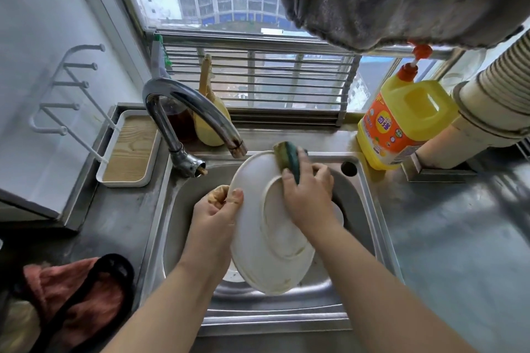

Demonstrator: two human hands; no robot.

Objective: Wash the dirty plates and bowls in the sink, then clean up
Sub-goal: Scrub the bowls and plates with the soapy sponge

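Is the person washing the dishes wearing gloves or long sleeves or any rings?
No gloves. Both the left hand and the right hand are bare, and both forearms are bare for as far down as the picture shows, so no sleeves show. No rings, watch or bracelet can be seen on either hand or wrist. The fingernails look short and unpainted.

Home kitchen, steel sink [370, 198], curved tap [183, 106], yellow detergent jug [407, 123], window grille [258, 77]

A white plate [258, 226] is tilting underside-up over the steel sink [370, 209], brown smears streaking its foot ring; a green-and-yellow sponge [288, 158] is pressing against its upper rim. More white dishes [233, 274] are lying beneath it in the basin.
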